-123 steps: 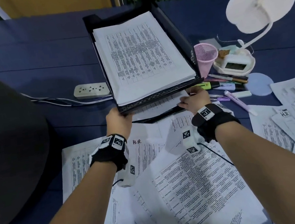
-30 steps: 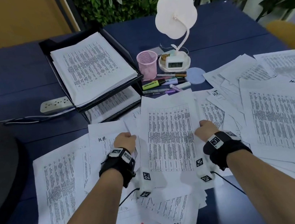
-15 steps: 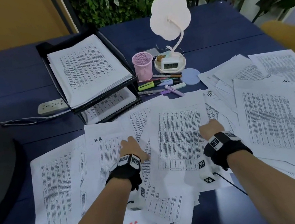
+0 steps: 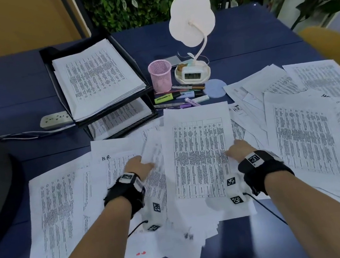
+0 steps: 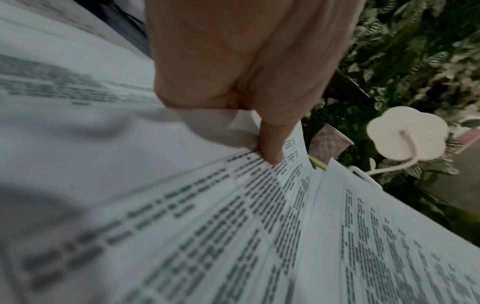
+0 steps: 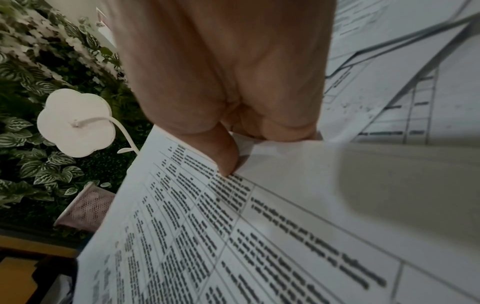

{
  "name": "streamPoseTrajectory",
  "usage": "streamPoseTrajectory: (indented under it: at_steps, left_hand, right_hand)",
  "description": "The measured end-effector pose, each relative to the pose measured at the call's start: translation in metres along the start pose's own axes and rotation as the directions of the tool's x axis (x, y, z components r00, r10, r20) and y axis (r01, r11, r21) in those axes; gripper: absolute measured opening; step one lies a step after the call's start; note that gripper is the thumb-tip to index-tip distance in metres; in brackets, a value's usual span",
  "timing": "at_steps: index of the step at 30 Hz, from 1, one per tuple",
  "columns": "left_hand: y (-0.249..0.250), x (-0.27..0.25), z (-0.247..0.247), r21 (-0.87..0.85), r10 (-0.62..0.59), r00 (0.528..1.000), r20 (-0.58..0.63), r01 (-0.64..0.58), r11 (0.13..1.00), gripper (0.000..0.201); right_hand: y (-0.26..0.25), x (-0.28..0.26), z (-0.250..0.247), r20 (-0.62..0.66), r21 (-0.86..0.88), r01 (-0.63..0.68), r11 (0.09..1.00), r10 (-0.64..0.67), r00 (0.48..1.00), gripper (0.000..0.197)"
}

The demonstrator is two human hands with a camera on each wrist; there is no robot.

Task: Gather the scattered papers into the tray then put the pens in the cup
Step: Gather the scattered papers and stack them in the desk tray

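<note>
Left hand (image 4: 139, 166) and right hand (image 4: 238, 151) each pinch a side edge of the sheaf (image 4: 199, 157), thumbs on top and fingers curled under (clearest in wrist views), likely so the loose sheets square up and lift together. Tray (image 4: 57, 79) sits at 11 o'clock, already holding papers; more sheets (image 4: 305, 131) sprawl at 3 o'clock. Pens (image 4: 182, 95) lie by the cup (image 4: 160, 75) at 12, untouched.
</note>
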State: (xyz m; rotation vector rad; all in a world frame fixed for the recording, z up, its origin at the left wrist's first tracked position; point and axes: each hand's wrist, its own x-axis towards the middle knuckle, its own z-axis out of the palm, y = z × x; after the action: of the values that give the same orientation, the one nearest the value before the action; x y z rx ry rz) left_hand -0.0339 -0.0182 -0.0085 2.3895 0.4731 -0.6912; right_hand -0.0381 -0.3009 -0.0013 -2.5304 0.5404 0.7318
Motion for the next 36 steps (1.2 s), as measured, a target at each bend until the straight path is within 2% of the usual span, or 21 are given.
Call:
streamPoseTrajectory:
  at_steps: [2,5,6,8,9,10,12,14,16,19,22,26,27,28,30,33,36]
  left_hand:
    - [-0.008,0.005,-0.002,-0.111,-0.016,0.999,-0.050,0.010,0.994,0.049]
    - [-0.010,0.004,0.005,-0.244,-0.033,0.998,-0.062,0.016,0.970,0.056]
    - [-0.007,0.000,0.008,-0.268,-0.031,0.998,-0.054,0.016,0.963,0.057]
    - [-0.001,-0.005,0.018,-0.299,-0.008,0.999,-0.043,-0.005,0.954,0.054]
    - [0.004,-0.008,0.022,-0.318,0.018,1.000,-0.023,-0.025,0.948,0.054]
    - [0.008,-0.011,0.026,-0.327,0.043,0.999,-0.001,-0.041,0.944,0.056]
    - [0.013,-0.015,0.032,-0.309,0.080,0.996,0.042,-0.063,0.949,0.061]
    - [0.014,-0.013,0.036,-0.293,0.121,0.992,0.044,-0.103,0.950,0.066]
    - [0.013,-0.011,0.037,-0.314,0.164,0.986,-0.028,-0.164,0.935,0.055]
    - [0.007,-0.012,0.030,-0.410,0.219,0.969,-0.111,-0.245,0.879,0.041]
    - [0.007,-0.017,0.014,-0.568,0.278,0.953,-0.121,-0.296,0.768,0.038]
    - [0.024,-0.017,-0.002,-0.721,0.283,0.942,-0.182,-0.324,0.613,0.038]
    - [0.031,-0.019,-0.005,-0.734,0.279,0.937,-0.211,-0.340,0.588,0.038]
    - [0.038,-0.020,-0.008,-0.731,0.273,0.929,-0.250,-0.365,0.576,0.038]
    - [0.054,-0.025,-0.016,-0.699,0.273,0.893,-0.358,-0.450,0.556,0.037]
    - [0.074,-0.037,-0.032,-0.649,0.297,0.810,-0.506,-0.584,0.487,0.038]
    - [0.083,-0.042,-0.040,-0.623,0.339,0.752,-0.565,-0.658,0.422,0.038]
  right_hand:
    - [-0.002,0.002,-0.003,-0.017,-0.107,0.023,0.994,-0.024,1.000,0.045]
    - [-0.001,0.002,-0.005,0.025,-0.073,0.048,0.996,-0.046,0.999,0.045]
    - [0.000,0.001,-0.002,0.048,-0.008,0.043,0.999,-0.043,0.998,0.045]
    - [-0.005,0.002,-0.002,0.100,0.268,-0.044,0.962,0.018,0.995,0.041]
    - [-0.006,0.004,0.000,0.067,0.291,-0.030,0.956,0.010,0.998,0.040]
    - [-0.006,0.006,0.002,0.075,0.194,0.019,0.981,-0.034,0.997,0.039]
    - [-0.007,0.008,0.004,0.119,0.120,0.038,0.992,-0.052,0.992,0.036]
    - [-0.007,0.010,0.006,0.132,0.145,0.057,0.988,-0.076,0.988,0.036]
    - [-0.006,0.010,0.008,0.142,0.200,0.038,0.979,-0.067,0.988,0.041]
    - [0.001,0.013,0.012,0.124,0.424,0.001,0.906,-0.059,0.991,0.027]
    - [0.005,0.015,0.012,0.045,0.676,-0.015,0.737,-0.021,0.999,0.044]
    - [-0.015,0.007,0.003,-0.027,0.833,0.097,0.544,-0.134,0.991,0.016]
    - [-0.022,0.004,-0.001,-0.072,0.852,0.140,0.504,-0.151,0.986,0.017]
    - [-0.029,-0.001,-0.006,-0.140,0.838,0.201,0.508,-0.157,0.978,0.021]
    - [-0.044,-0.010,-0.020,-0.290,0.791,0.344,0.506,-0.186,0.939,0.024]
    - [-0.063,-0.029,-0.042,-0.477,0.730,0.518,0.445,-0.211,0.853,0.019]
    - [-0.073,-0.042,-0.056,-0.584,0.666,0.630,0.400,-0.246,0.773,0.018]
